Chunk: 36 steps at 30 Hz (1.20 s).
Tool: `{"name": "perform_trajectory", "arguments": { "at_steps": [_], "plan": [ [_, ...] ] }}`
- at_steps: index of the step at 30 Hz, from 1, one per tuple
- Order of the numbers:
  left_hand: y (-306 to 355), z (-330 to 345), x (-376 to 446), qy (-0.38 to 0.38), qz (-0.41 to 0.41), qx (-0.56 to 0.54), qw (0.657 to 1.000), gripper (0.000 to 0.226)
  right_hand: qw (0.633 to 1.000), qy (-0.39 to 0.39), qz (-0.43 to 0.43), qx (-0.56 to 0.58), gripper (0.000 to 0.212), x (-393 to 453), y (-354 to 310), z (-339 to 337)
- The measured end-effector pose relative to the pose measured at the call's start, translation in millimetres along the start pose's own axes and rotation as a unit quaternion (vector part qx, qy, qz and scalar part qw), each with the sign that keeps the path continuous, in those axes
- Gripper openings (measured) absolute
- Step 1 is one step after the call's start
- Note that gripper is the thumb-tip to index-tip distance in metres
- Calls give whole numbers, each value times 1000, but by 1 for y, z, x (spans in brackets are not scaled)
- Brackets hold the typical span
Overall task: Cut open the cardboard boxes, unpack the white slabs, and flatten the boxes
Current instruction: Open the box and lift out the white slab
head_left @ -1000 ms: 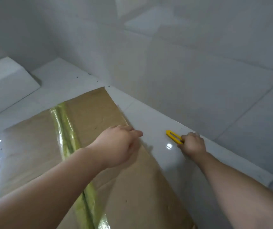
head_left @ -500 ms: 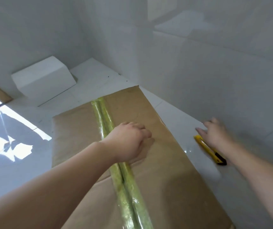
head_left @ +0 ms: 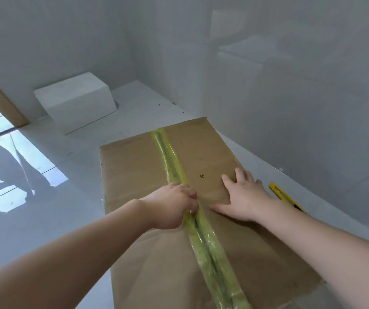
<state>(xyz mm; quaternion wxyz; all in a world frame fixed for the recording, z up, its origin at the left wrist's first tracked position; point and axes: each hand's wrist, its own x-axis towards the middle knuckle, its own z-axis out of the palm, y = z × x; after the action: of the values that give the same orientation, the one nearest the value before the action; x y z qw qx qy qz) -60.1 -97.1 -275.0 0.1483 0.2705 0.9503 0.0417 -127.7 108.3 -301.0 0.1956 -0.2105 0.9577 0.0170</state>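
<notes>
A large brown cardboard box [head_left: 134,170] lies flat on the white floor, with a strip of yellow-green tape [head_left: 170,161] running down its middle seam. My left hand [head_left: 172,206] sits at the seam, its fingers curled down into it at the edge of the left flap. My right hand [head_left: 243,197] presses flat on the right flap beside the seam, fingers spread. A yellow utility knife [head_left: 284,195] lies on the floor just right of the box, and neither hand touches it.
A white block [head_left: 76,101] stands on the floor at the back left, against the wall. A glossy white wall [head_left: 290,108] runs close along the box's right side. A wooden door frame [head_left: 0,97] and bright glare are at the far left.
My right hand let go of the knife, left it on the floor and moved onto the box's right flap. My left hand shifted to the taped seam. The view swung right.
</notes>
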Motion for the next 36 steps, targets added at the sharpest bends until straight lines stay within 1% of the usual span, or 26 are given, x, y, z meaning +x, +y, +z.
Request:
{"name": "perform_trajectory", "arguments": {
  "at_steps": [3,5,9,11,12,13,14,17,20,23,26,28,29,31,32,33,34,36],
  "plan": [
    [-1,0,-2,8,3,9,1000,47,997,17,-78,-15,103,-7,-21,3],
    [-1,-5,-3,18,8,13,1000,45,995,7,-103,-13,97,-11,-36,1],
    [7,-21,-11,40,-10,-3,999,31,994,-14,-111,-2,91,-14,-53,-13],
    [11,-38,-18,53,-28,0,998,19,993,-23,-112,3,87,-16,-56,-19],
    [13,-48,-22,60,-36,4,998,18,993,-27,-111,-4,89,-17,-57,-21],
    [14,-59,-26,65,-56,8,996,24,993,-27,-110,-13,92,-18,-58,-24],
    [14,-71,-30,58,-84,15,995,22,993,-21,-112,-19,93,-19,-58,-26],
    [11,-103,-47,-1,-201,82,976,14,989,18,-146,13,84,-23,-66,-35],
    [6,-119,-65,-97,-275,128,948,20,979,36,-200,26,75,-26,-87,-42],
    [-6,-114,-85,-187,-323,107,921,31,969,58,-238,2,66,-26,-106,-43],
    [-25,-88,-110,-275,-342,64,896,39,969,65,-235,-33,64,-22,-108,-39],
    [-34,-66,-122,-305,-361,53,880,43,970,60,-228,-49,59,-18,-107,-33],
    [-38,-53,-126,-300,-370,45,878,48,972,53,-224,-58,57,-17,-106,-30],
    [-42,-28,-128,-277,-399,-1,874,67,974,37,-209,-77,51,-14,-107,-24],
    [-42,-15,-127,-259,-431,-46,863,77,976,33,-199,-88,48,-13,-106,-22],
    [-43,-3,-125,-237,-474,-97,843,84,977,30,-189,-97,48,-12,-105,-21],
    [-45,8,-122,-206,-512,-143,821,84,978,26,-179,-105,48,-11,-103,-19],
    [-48,19,-117,-148,-555,-195,795,68,980,19,-163,-116,53,-11,-100,-17]
  ]
}}
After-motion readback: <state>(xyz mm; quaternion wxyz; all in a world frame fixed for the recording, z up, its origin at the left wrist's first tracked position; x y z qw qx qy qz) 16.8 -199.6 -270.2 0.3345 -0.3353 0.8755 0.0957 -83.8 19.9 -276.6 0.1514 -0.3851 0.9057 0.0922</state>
